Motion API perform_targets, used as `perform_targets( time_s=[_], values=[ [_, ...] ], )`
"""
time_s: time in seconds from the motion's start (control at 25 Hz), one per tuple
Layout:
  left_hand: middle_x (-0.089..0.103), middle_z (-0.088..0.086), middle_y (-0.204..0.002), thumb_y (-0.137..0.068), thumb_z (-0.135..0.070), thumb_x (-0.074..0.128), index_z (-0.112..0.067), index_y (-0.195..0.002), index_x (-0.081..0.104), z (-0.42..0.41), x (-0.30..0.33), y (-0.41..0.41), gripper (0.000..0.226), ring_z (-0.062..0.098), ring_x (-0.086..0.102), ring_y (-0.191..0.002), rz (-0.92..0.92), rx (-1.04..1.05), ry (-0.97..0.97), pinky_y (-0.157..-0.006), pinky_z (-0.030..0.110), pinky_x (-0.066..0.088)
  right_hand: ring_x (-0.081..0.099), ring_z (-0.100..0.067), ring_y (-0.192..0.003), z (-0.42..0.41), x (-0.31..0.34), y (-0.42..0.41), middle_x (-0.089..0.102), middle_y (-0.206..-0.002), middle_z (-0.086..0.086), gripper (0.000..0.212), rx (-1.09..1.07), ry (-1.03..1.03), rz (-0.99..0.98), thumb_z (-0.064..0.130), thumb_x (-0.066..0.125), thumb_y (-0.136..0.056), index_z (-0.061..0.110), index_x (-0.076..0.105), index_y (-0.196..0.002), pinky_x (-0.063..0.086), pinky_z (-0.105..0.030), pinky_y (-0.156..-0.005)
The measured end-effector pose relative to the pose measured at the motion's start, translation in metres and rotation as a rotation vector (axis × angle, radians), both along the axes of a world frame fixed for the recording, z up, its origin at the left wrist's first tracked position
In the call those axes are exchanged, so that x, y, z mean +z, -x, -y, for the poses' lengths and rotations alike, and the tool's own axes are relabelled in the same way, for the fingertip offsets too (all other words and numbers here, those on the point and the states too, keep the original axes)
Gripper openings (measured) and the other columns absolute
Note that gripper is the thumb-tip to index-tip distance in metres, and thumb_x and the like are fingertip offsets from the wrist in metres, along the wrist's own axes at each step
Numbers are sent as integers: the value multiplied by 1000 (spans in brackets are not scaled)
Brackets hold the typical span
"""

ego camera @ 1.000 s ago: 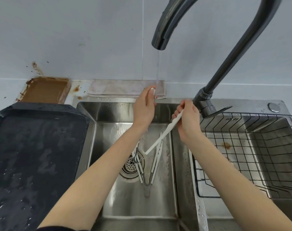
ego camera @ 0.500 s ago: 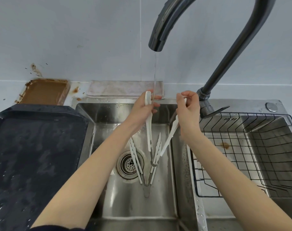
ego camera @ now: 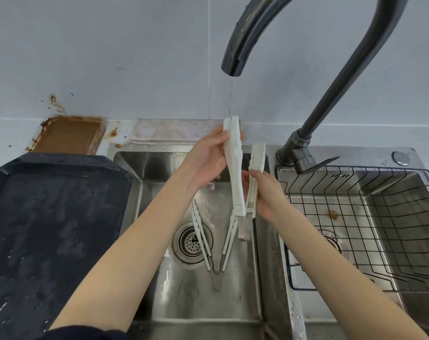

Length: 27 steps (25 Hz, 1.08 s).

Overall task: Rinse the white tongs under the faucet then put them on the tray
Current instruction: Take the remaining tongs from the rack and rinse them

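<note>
White plastic tongs point(ego camera: 235, 173), two pairs: one held under dark faucet point(ego camera: 235, 45) stream, one point(ego camera: 208, 241) in steel sink point(ego camera: 159, 182). Left hand point(ego camera: 206, 160) and right hand point(ego camera: 265, 192) each pinch one arm.

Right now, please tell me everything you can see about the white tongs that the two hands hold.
The white tongs look like matte plastic, with two long flat arms joined at a hinge end pointing down and tips pointing up. They are held roughly upright over the steel sink, spread in a narrow V. The left hand grips the left arm, the right hand the right arm. A thin stream from the dark faucet falls on the left tip. They look wet.
</note>
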State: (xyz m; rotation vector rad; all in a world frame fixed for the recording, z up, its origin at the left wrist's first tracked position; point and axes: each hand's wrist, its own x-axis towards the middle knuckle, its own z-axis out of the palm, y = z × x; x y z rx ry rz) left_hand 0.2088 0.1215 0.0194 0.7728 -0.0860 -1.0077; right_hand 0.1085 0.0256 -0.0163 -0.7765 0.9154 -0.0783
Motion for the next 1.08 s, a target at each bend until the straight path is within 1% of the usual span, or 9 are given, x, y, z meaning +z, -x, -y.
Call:
perform_targets(
  time_s=[0.12, 0.2, 0.32, 0.4, 0.52, 0.72, 0.88, 1.0, 1.08],
  values=[
    [63, 1, -78, -94, -3, 35, -11, -97, 57, 2, 0, 0, 24, 10, 61, -66, 0, 14, -5, -61, 22, 54, 58, -14, -73, -3, 1, 0, 60, -90, -7, 27, 27, -17, 11, 11, 39, -97, 5, 44, -122, 53, -24, -56],
    [60, 0, -77, -96, -8, 36, -12, -95, 57, 0, -5, -2, 22, 9, 59, -62, 10, 56, -57, -60, 21, 52, 51, -12, -65, -1, 2, -2, 57, -89, -6, 24, -6, -24, 20, 12, 40, -96, 6, 44, -120, 48, -24, -59],
    [62, -4, -75, -97, -22, 40, -15, -96, 57, -7, -19, -4, 19, 7, 58, -63, -72, 150, -228, -58, 21, 48, 41, -8, -58, 0, 11, -3, 49, -78, -1, 11, -27, -10, 78, 10, 44, -95, 11, 52, -103, 40, -22, -59],
    [66, -3, -82, -96, -26, 43, -15, -101, 56, -16, -32, -2, 18, 9, 61, -77, -131, 204, -318, -66, 23, 51, 42, -8, -60, -1, 16, -4, 47, -72, 1, 13, 16, 89, 120, 6, 48, -92, 17, 54, -92, 38, -22, -60],
    [61, 2, -95, -97, -25, 41, -7, -112, 54, -25, -43, 5, 27, 16, 61, -92, -180, 239, -351, -78, 30, 52, 48, -9, -63, -7, 22, -7, 48, -68, 2, 14, 134, 289, 166, 3, 52, -89, 12, 55, -99, 39, -23, -64],
    [57, 9, -121, -98, -19, 35, 0, -133, 43, -21, -43, 10, 41, 17, 63, -97, -159, 169, -342, -82, 33, 52, 54, -7, -69, -11, 30, -7, 55, -77, 4, 29, 221, 381, 212, 3, 53, -89, 11, 50, -116, 42, -22, -71],
    [59, 4, -102, -95, -16, 42, -5, -123, 48, -24, -39, 10, 30, 14, 61, -91, -103, 187, -301, -81, 29, 52, 55, -8, -72, -9, 27, -10, 56, -77, 5, 16, 198, 410, 184, 7, 50, -92, 15, 54, -105, 44, -23, -71],
    [57, -6, -88, -91, -13, 50, -17, -101, 54, -39, -35, 8, 11, 6, 59, -76, -55, 197, -195, -77, 23, 48, 61, -11, -88, -8, 19, -21, 61, -93, 6, 22, 176, 439, 115, 15, 41, -97, 13, 51, -116, 51, -22, -75],
    [56, -9, -82, -84, -13, 55, -23, -91, 54, -49, -31, 7, 12, 3, 57, -67, 9, 172, -164, -72, 20, 46, 62, -18, -101, -12, 13, -30, 60, -107, 0, 27, 203, 431, 78, 15, 38, -99, 8, 49, -122, 52, -28, -85]
  ],
)
